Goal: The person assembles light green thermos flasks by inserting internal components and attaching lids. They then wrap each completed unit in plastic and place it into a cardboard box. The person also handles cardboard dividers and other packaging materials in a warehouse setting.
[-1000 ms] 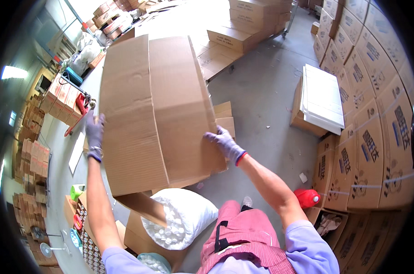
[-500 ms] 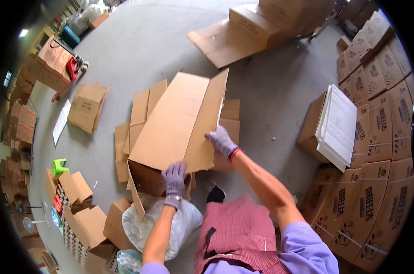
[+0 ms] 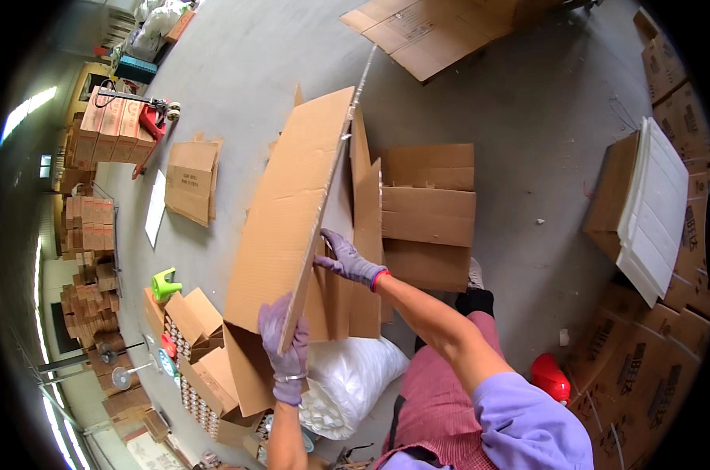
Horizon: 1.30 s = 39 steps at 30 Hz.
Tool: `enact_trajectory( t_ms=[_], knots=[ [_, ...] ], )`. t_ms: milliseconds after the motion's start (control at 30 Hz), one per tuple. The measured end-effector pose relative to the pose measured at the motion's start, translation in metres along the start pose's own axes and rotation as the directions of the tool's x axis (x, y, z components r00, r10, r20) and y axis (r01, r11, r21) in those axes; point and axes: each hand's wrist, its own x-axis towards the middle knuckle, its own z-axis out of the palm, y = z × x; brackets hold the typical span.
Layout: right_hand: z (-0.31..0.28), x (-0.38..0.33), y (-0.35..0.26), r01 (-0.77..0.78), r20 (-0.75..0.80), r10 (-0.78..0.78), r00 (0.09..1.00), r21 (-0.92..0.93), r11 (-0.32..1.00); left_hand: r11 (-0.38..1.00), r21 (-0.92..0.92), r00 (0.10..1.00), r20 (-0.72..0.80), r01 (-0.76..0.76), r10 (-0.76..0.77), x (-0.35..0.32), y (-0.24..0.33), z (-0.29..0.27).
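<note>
A large brown cardboard box (image 3: pixel 292 180), partly unfolded, stands tilted in front of me with flaps hanging apart on its right side. My gloved left hand (image 3: pixel 283 341) is closed around the lower edge of its big panel. At the middle of that panel's right edge is my gloved right hand (image 3: pixel 353 262), thumb and fingers spread, touching the cardboard beside the gap between panel and flaps. Flattened cardboard (image 3: pixel 429 215) lies on the floor just right of the box. A white plastic sack (image 3: pixel 351 384) sits beneath the box's near end, partly hidden.
Open cartons of small cylindrical items (image 3: pixel 198 407) stand at lower left by a green stool (image 3: pixel 165 284). White foam sheets (image 3: pixel 654 211) lean on a carton at right, near stacked boxes (image 3: pixel 637 376). A red object (image 3: pixel 550 379) is by my leg. More cardboard (image 3: pixel 418 35) lies ahead.
My view has turned and shifted. The box has tilted, its right flaps now spreading from the big panel. My left hand has gripped the panel's edge; the right hand's fingers have spread.
</note>
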Motion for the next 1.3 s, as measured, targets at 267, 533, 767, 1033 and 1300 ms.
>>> enact_trajectory(
  t_ms=[267, 533, 767, 1033, 1300],
  knots=[
    [-0.063, -0.087, -0.031, -0.260, 0.584, 0.072, 0.809, 0.245, 0.934, 0.844, -0.177, 0.857, -0.012, 0.506, -0.516, 0.061, -0.062, -0.030],
    [-0.108, -0.007, -0.090, 0.031, 0.193, 0.032, 0.981, -0.314, 0.949, 0.850, -0.111, 0.855, 0.148, 0.514, -0.498, 0.064, -0.104, 0.061],
    [-0.122, 0.022, -0.059, -0.078, 0.303, 0.261, 0.917, -0.505, 0.860, 0.838, 0.035, 0.832, 0.111, 0.544, -0.544, 0.031, -0.135, 0.093],
    [-0.353, -0.180, -0.008, -0.559, -0.436, 0.386, 0.813, -0.396, 0.728, 0.505, -0.248, 0.539, 0.095, 0.827, -0.837, 0.102, -0.252, 0.275],
    [-0.360, -0.279, -0.051, -0.758, -0.628, 0.683, 0.374, 0.218, 0.615, 0.485, -0.020, 0.478, 0.214, 0.874, -0.852, -0.099, -0.289, 0.468]
  ],
)
